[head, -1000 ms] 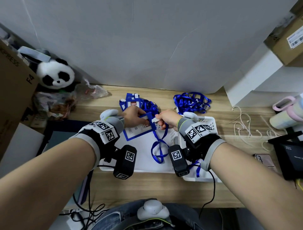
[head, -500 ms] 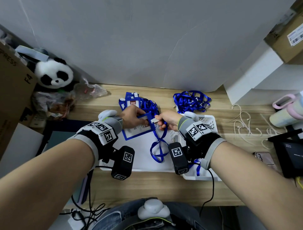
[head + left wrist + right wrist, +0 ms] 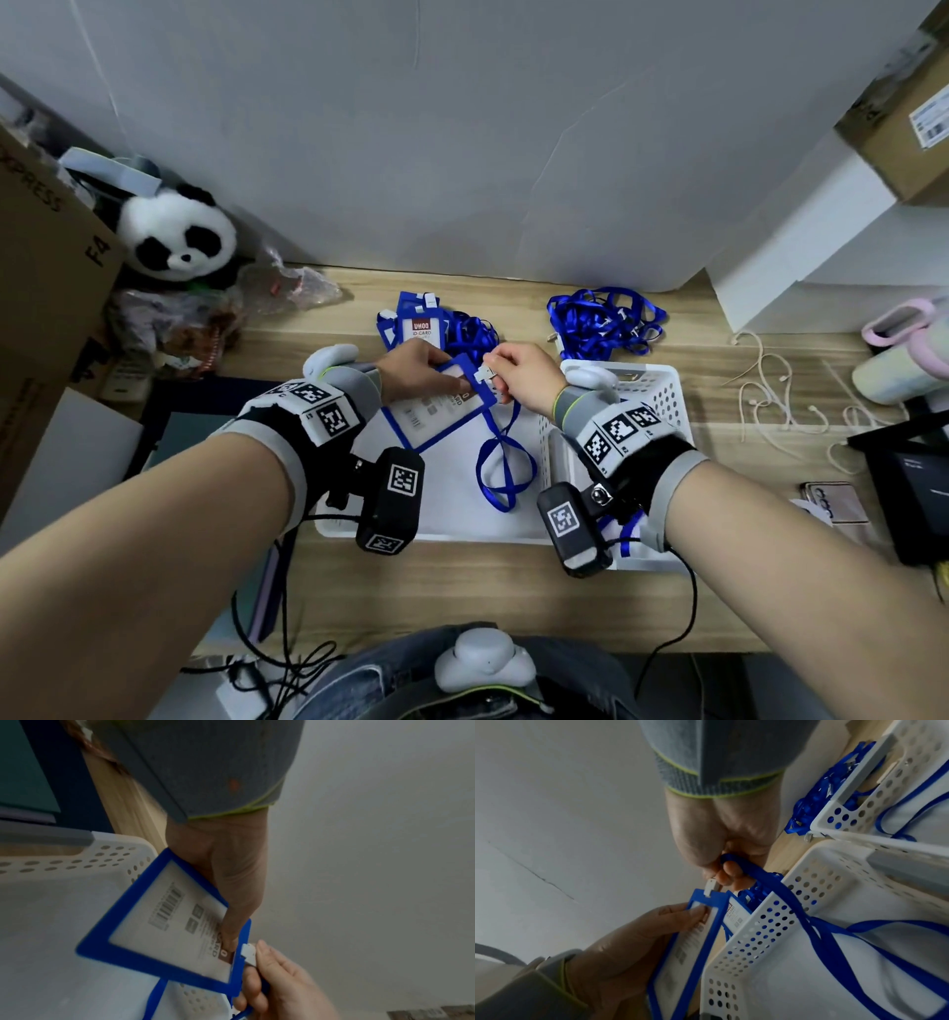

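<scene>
Badge holder (image 3: 436,419) hangs tilted in the air over the far end of the left white basket (image 3: 462,537), slot end toward the right. The white clip (image 3: 482,373) of the lanyard (image 3: 770,880) is right at that slot, touching the blue frame. I cannot tell whether it has caught yet. If I push at a slant, I reckon the clip will skate off the frame rather than bite. Since my left hand (image 3: 416,372) grips only the end near the slot, the holder could also swing round that pinch. The card inside might slide if my thumb lets up. The lanyard droops in a loop into the basket, where a tug could snag it on the perforated wall. My left thumb presses on the clear face, with the other fingers behind the holder. My right hand (image 3: 524,375) pinches the clip between thumb and forefinger, the remaining fingers curled round the lanyard just below it. Both wrists are raised off the counter (image 3: 462,591), forearms angling in toward each other
</scene>
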